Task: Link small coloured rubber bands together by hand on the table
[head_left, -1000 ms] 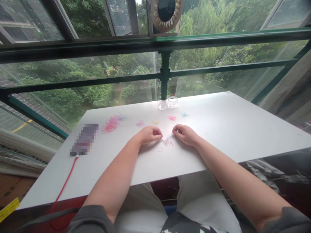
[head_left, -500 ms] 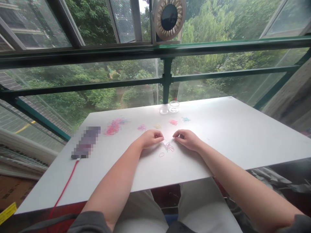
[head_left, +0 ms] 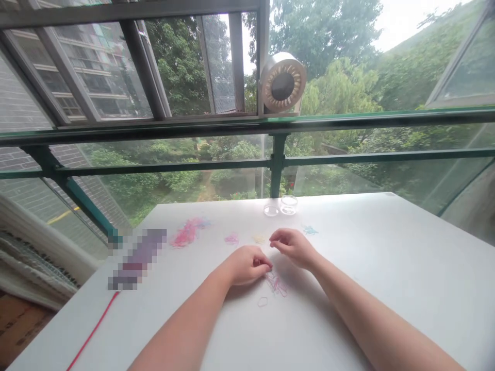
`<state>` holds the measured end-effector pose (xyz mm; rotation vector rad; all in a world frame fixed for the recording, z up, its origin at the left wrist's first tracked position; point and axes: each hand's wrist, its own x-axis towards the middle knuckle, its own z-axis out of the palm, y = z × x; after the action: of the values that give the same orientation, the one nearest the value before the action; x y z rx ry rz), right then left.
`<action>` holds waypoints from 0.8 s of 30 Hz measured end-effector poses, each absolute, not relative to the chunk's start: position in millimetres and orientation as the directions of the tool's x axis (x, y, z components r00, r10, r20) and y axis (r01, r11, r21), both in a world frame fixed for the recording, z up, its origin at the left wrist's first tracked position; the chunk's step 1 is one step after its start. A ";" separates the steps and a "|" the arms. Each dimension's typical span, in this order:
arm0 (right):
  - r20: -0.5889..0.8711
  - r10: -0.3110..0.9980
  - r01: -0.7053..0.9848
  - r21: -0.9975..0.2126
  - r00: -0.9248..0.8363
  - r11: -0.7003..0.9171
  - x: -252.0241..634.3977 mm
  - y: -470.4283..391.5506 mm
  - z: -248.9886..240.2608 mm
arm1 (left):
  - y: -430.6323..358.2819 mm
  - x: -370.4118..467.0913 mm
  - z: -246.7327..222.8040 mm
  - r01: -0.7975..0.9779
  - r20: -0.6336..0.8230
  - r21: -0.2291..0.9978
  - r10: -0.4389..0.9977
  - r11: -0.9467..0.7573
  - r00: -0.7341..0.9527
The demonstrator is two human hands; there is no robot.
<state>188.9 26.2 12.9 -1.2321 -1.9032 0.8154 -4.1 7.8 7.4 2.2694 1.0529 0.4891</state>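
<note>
My left hand (head_left: 250,266) rests low over the white table, thumb and fingertips pinched at the upper edge of a small pile of pink and whitish rubber bands (head_left: 277,284). Whatever is in that pinch is too small to make out. One loose pink band (head_left: 262,301) lies just in front of the pile. My right hand (head_left: 293,248) is raised a little farther back, its thumb and fingers curled together near a pale yellow cluster of bands (head_left: 258,239); anything in its fingertips cannot be made out. The red-pink cluster seen earlier is hidden behind this hand.
A big mixed heap of bands (head_left: 189,232) lies at the back left, with purple (head_left: 232,238) and teal (head_left: 310,230) clusters along the row. A clear round container (head_left: 288,205) and its lid (head_left: 271,210) stand at the far edge. A blurred-out device (head_left: 137,260) with a red cable (head_left: 93,330) lies left.
My right hand has lifted away from the pile, back towards the row of clusters. My left hand stays by the pile. The head view has tilted up, so everything sits lower.
</note>
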 end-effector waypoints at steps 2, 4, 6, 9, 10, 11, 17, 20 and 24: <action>0.252 0.936 0.457 -0.821 -0.247 0.342 188.4 27.7 1.8 | 8.6 -4.6 7.9 0.575 0.095 0.645 0.800 -0.503 0.592; 0.251 0.933 0.441 -0.829 -0.257 0.344 189.9 25.3 -6.1 | 9.9 -4.3 7.4 0.589 0.114 0.661 0.838 -0.464 0.533; 0.253 0.927 0.420 -0.836 -0.276 0.353 191.3 21.4 -9.2 | 11.1 -2.8 6.0 0.589 0.131 0.699 0.883 -0.404 0.450; 0.276 0.915 0.416 -0.825 -0.295 0.383 190.5 16.6 -8.1 | 11.5 1.0 4.4 0.542 0.150 0.767 0.917 -0.343 0.369; 0.284 0.908 0.421 -0.815 -0.307 0.397 189.6 15.5 -7.4 | 11.2 2.2 4.3 0.523 0.157 0.779 0.915 -0.346 0.371; 0.291 0.901 0.424 -0.806 -0.323 0.413 188.7 14.5 -6.8 | 10.8 3.2 4.5 0.508 0.169 0.782 0.908 -0.360 0.384; 0.338 0.861 0.432 -0.758 -0.380 0.489 188.3 12.0 -6.0 | 9.8 3.8 5.3 0.502 0.219 0.760 0.889 -0.414 0.401; 0.354 0.857 0.459 -0.732 -0.374 0.503 189.4 12.5 -4.1 | 10.0 3.1 3.4 0.500 0.227 0.767 0.899 -0.402 0.375; 0.388 0.839 0.472 -0.698 -0.382 0.538 189.0 11.9 -1.7 | 10.1 3.1 1.9 0.486 0.257 0.753 0.879 -0.443 0.402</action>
<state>189.0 11.9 -1.7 -1.0579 -2.0354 0.6312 3.1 10.1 1.9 2.0803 1.1584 0.8773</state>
